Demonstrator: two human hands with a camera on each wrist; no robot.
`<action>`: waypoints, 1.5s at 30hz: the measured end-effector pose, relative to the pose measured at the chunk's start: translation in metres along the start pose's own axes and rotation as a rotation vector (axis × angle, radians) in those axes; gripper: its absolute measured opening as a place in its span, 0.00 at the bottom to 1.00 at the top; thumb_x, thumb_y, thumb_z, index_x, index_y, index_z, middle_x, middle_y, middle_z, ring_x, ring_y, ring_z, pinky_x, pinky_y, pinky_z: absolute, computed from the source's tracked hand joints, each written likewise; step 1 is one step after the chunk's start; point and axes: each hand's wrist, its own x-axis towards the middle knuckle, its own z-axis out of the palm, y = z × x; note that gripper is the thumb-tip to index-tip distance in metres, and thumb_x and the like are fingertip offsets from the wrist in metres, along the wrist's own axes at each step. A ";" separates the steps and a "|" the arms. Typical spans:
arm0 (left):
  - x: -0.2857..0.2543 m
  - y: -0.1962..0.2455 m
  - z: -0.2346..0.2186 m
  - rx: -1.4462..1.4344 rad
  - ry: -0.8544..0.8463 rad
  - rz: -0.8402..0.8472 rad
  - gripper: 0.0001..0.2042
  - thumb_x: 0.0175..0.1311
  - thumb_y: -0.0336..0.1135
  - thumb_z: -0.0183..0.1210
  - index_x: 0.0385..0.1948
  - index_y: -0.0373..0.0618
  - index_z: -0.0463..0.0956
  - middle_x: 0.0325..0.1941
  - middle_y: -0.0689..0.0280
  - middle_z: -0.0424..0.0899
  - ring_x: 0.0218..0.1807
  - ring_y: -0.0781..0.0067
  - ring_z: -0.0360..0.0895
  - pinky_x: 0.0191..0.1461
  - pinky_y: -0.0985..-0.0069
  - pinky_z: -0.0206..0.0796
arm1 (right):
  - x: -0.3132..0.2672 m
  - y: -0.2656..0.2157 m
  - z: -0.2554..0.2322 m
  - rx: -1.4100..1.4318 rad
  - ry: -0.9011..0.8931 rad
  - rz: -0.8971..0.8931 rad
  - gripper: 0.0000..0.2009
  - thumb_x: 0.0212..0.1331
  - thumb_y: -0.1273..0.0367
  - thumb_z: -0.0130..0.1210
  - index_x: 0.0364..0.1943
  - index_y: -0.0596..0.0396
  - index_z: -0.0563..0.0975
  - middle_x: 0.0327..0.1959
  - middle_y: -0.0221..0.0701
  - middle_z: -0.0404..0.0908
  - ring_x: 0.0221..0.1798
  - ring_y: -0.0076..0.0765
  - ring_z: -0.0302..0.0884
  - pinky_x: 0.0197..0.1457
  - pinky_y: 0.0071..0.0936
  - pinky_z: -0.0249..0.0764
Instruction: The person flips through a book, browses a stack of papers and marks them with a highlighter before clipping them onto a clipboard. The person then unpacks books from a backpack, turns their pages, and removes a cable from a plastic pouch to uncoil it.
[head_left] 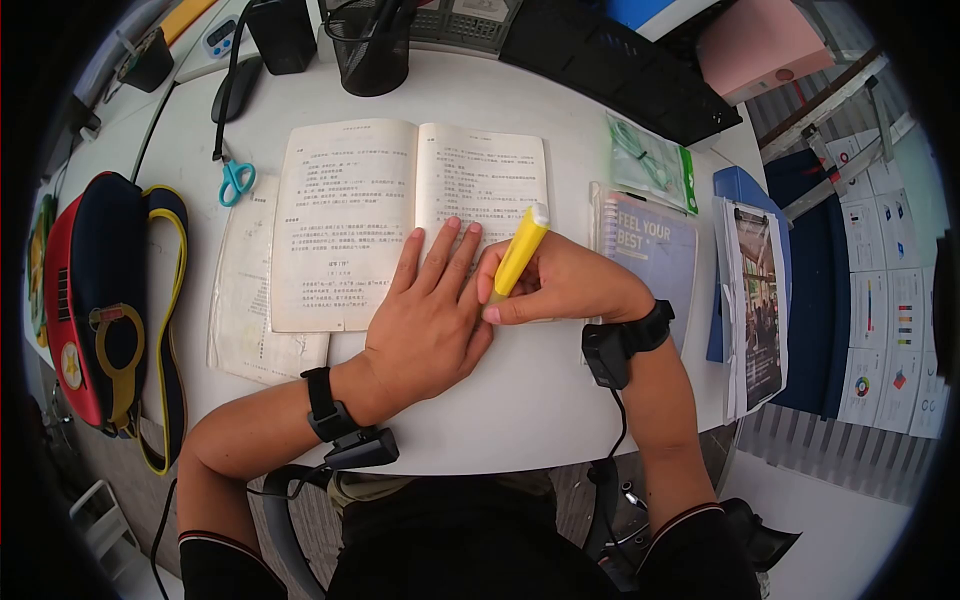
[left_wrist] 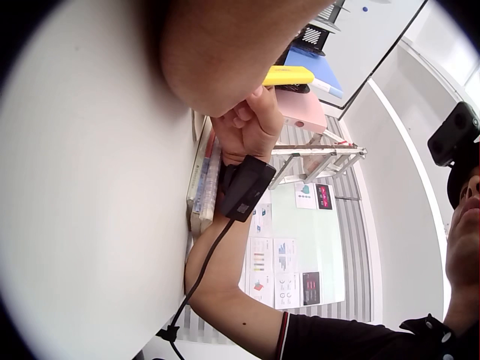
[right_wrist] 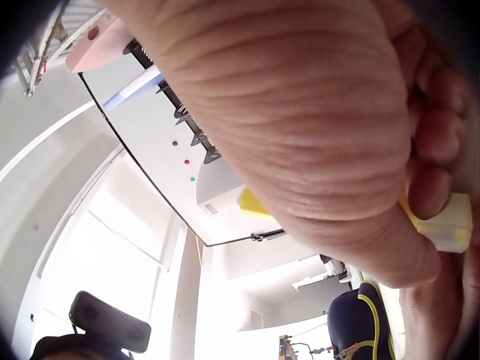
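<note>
An open printed book (head_left: 345,185) lies on the white desk. My left hand (head_left: 422,325) rests palm down across its lower part, fingers extended over the text. Beside it, my right hand (head_left: 575,280) pinches a thick yellow highlighter (head_left: 521,255) between thumb and fingers, its pale end pointing up and away. The highlighter's lower end sits right by the left hand's index-finger side. In the right wrist view a translucent pale end (right_wrist: 450,223) of the highlighter shows below the curled fingertips. From the left wrist, the yellow barrel (left_wrist: 289,75) sticks up above the right fist.
Older papers (head_left: 250,340) lie partly under the book, with blue scissors (head_left: 236,182) above them. A red and navy bag (head_left: 100,310) stands at left. A spiral notebook (head_left: 650,250), a bagged cable (head_left: 650,160) and a clipboard (head_left: 755,310) lie at right. A mesh pen holder (head_left: 372,60) stands behind.
</note>
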 end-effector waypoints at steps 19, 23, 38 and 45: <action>0.001 -0.001 0.001 0.010 0.037 0.014 0.31 0.65 0.46 0.51 0.66 0.32 0.63 0.72 0.44 0.62 0.77 0.43 0.51 0.79 0.46 0.36 | 0.000 -0.001 0.000 0.001 0.005 0.001 0.09 0.55 0.66 0.69 0.34 0.52 0.79 0.31 0.21 0.77 0.34 0.16 0.70 0.41 0.15 0.68; 0.000 0.000 0.001 0.024 0.015 0.002 0.33 0.63 0.41 0.53 0.68 0.34 0.59 0.75 0.47 0.58 0.78 0.45 0.49 0.79 0.48 0.35 | 0.000 -0.001 0.001 0.015 0.015 -0.004 0.09 0.55 0.66 0.69 0.35 0.51 0.79 0.31 0.20 0.76 0.33 0.16 0.70 0.41 0.15 0.68; 0.000 0.000 0.002 0.036 0.012 0.000 0.34 0.62 0.42 0.54 0.69 0.32 0.58 0.75 0.47 0.58 0.78 0.45 0.49 0.79 0.48 0.36 | 0.000 0.001 0.001 0.039 0.027 0.002 0.10 0.56 0.65 0.69 0.35 0.52 0.80 0.32 0.21 0.77 0.35 0.17 0.70 0.43 0.16 0.68; 0.001 0.001 -0.001 -0.008 0.003 -0.006 0.33 0.63 0.41 0.53 0.69 0.32 0.58 0.75 0.47 0.58 0.78 0.45 0.49 0.79 0.48 0.35 | 0.001 0.001 0.001 0.039 0.020 0.004 0.10 0.56 0.66 0.69 0.35 0.52 0.79 0.32 0.21 0.77 0.35 0.17 0.70 0.43 0.16 0.68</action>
